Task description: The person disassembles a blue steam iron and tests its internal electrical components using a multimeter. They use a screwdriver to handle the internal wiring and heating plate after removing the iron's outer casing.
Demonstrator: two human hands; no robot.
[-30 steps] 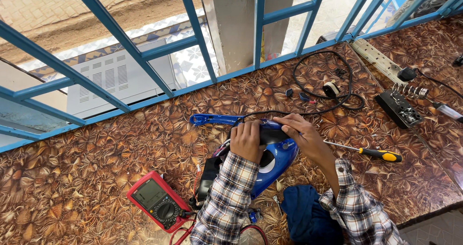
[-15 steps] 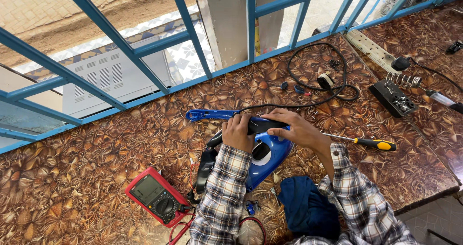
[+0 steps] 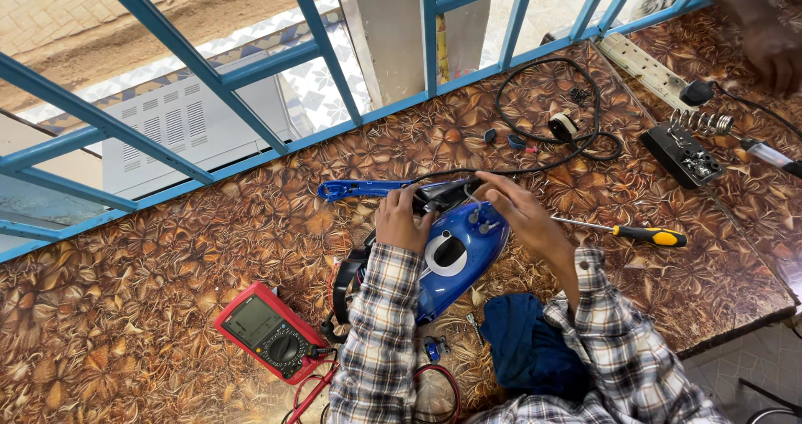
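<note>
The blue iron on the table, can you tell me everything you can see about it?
The blue iron is a glossy plastic clothes iron with a white round dial in its middle. It lies on the brown leaf-patterned table, and its upper end looks opened, with dark inner parts showing. A black cord runs away from that end. The left hand grips that upper end on one side and the right hand touches it on the other. A separate blue handle-like piece lies just beyond it.

Brown leaf-patterned table [image 3: 167,307] set against blue metal window bars [image 3: 251,65]; beyond the bars, a pale concrete pillar [image 3: 384,31], a grey louvred box [image 3: 184,132], patterned paving and bare sandy ground; bright daylight from outside; tiled floor [image 3: 752,365] at lower right.
</note>
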